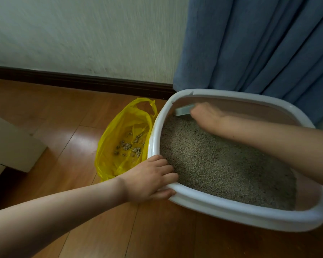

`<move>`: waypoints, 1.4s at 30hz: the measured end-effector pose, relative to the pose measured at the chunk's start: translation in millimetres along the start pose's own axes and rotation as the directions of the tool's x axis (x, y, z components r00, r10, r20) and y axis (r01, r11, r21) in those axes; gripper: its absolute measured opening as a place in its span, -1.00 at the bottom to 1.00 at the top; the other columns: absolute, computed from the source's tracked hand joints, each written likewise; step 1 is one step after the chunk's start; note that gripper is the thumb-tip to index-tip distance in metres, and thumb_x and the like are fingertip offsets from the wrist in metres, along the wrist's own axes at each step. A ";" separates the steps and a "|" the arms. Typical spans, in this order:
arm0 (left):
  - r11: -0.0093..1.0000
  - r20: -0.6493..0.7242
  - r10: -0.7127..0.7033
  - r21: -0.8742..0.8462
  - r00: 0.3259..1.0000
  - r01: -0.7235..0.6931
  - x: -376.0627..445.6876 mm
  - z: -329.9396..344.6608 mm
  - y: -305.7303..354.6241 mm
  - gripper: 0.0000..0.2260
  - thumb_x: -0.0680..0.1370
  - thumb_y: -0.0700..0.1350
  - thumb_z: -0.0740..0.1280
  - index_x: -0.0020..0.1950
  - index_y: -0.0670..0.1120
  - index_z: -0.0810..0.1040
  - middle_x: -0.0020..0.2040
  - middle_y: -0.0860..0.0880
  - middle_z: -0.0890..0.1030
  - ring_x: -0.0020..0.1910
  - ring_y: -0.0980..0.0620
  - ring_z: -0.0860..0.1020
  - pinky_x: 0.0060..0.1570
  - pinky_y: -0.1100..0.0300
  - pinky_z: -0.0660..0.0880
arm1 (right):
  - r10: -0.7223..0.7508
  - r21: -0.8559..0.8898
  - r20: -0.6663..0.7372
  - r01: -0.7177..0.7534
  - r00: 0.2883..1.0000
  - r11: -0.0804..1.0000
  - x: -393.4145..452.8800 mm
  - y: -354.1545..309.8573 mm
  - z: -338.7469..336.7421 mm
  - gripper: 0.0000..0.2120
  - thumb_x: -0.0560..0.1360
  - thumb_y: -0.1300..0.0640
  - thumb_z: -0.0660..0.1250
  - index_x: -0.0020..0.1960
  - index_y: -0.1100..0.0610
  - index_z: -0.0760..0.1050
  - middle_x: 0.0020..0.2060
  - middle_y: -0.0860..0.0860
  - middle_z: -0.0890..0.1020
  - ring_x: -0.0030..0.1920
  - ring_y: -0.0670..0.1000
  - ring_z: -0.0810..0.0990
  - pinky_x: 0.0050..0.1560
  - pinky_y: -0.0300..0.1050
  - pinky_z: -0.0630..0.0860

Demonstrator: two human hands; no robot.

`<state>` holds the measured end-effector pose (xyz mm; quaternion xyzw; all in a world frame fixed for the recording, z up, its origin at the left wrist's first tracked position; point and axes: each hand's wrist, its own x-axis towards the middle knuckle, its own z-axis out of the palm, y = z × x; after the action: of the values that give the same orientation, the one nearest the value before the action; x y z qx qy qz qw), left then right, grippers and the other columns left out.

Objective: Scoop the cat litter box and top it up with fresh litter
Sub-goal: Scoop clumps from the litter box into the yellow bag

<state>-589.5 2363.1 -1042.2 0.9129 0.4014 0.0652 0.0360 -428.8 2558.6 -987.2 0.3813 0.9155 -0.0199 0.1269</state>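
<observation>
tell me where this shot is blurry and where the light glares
Head view: motion blur smears the wall and softens the right hand holding the scoop; the left hand on the litter box rim is sharper; window light glares off the wood floor beside the yellow bag.

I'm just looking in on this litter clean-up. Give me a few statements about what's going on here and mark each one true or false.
1. The left hand grips the near left rim of the litter box. True.
2. The yellow bag is empty. False: clumps of litter lie in its bottom.
3. The right hand holds a pale scoop at the far left corner of the box. True.
4. The bag sits inside the litter box. False: it lies on the wooden floor, beside the box's left side.
5. A red curtain hangs behind the box. False: the curtain is blue.
</observation>
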 end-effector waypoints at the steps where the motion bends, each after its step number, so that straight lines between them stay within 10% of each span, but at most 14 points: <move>1: 1.000 0.002 0.001 -0.001 1.000 -0.001 0.1 -0.4 -0.1 -0.75 0.64 0.12 0.16 0.00 -0.04 0.46 -0.13 -0.01 0.49 -0.11 -0.04 0.42 0.14 0.11 0.28 | -0.005 -0.012 0.002 0.005 1.000 1.000 2.9 2.1 1.3 -0.82 0.48 0.43 0.17 -0.03 0.31 0.53 -0.15 0.15 0.57 -0.23 0.08 0.50 -0.27 -0.09 0.41; 5: 1.000 0.007 0.002 0.002 1.000 -0.002 -0.6 -0.3 -0.3 -0.75 0.64 0.13 0.16 0.02 -0.03 0.46 -0.12 0.00 0.49 -0.10 -0.02 0.42 0.15 0.12 0.28 | -0.040 0.009 0.061 0.039 0.997 0.999 0.9 16.7 3.8 -0.79 0.51 0.31 0.21 0.08 0.17 0.55 -0.21 0.04 0.55 -0.30 -0.01 0.52 -0.37 -0.15 0.39; 9: 1.000 -0.005 0.011 0.003 1.000 -0.011 -0.8 1.9 -1.4 -0.78 0.63 0.12 0.18 0.03 -0.01 0.43 -0.11 0.00 0.49 -0.09 -0.02 0.42 0.15 0.12 0.29 | -0.083 -0.103 0.163 0.101 0.983 0.990 -0.9 25.2 -28.5 -0.75 0.52 0.23 0.28 0.16 0.04 0.55 -0.01 0.02 0.58 -0.07 0.06 0.58 -0.07 -0.05 0.54; 14: 1.000 0.000 0.016 0.003 1.000 -0.016 0.2 1.2 -0.8 -0.79 0.63 0.12 0.18 0.03 -0.01 0.41 -0.11 0.01 0.48 -0.10 -0.02 0.42 0.13 0.11 0.30 | -0.113 -0.103 0.090 0.122 0.989 0.987 1.2 41.3 -73.1 -0.69 0.51 0.25 0.26 0.13 -0.07 0.60 -0.14 -0.09 0.52 -0.16 0.00 0.47 -0.34 -0.17 0.30; 23: 1.000 -0.004 0.016 -0.003 1.000 -0.016 1.1 -1.0 0.3 -0.81 0.63 0.11 0.19 0.02 -0.01 0.37 -0.13 -0.01 0.48 -0.12 -0.04 0.43 0.10 0.11 0.30 | -0.274 -0.217 -0.023 0.263 0.961 0.940 15.7 0.6 -14.2 -0.74 0.53 0.13 0.31 0.21 0.00 0.55 0.08 -0.01 0.61 0.07 0.06 0.59 0.04 -0.04 0.54; 34: 1.000 0.012 0.004 0.013 1.000 -0.004 0.5 1.1 0.2 -0.77 0.63 0.13 0.17 0.03 -0.01 0.44 -0.13 0.01 0.49 -0.11 -0.02 0.43 0.13 0.12 0.28 | -0.079 -0.232 0.239 0.136 0.968 0.963 -8.4 28.8 -46.3 -0.76 0.56 0.13 0.26 0.21 0.00 0.54 0.00 -0.02 0.57 -0.08 0.06 0.53 -0.12 -0.10 0.46; 42: 1.000 0.015 -0.003 0.011 1.000 0.003 1.2 1.3 0.2 -0.75 0.63 0.14 0.15 0.03 -0.02 0.46 -0.12 0.00 0.50 -0.10 -0.03 0.44 0.13 0.10 0.29 | -0.264 -0.143 0.037 0.267 0.964 0.953 -11.5 9.4 -51.8 -0.69 0.56 0.15 0.24 0.21 -0.15 0.54 -0.04 -0.06 0.59 -0.05 0.07 0.57 -0.15 -0.10 0.45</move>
<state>-588.3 2363.8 -1043.3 0.9129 0.4029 0.0561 0.0340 -425.7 2564.2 -933.7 0.2444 0.9562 0.0272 0.1586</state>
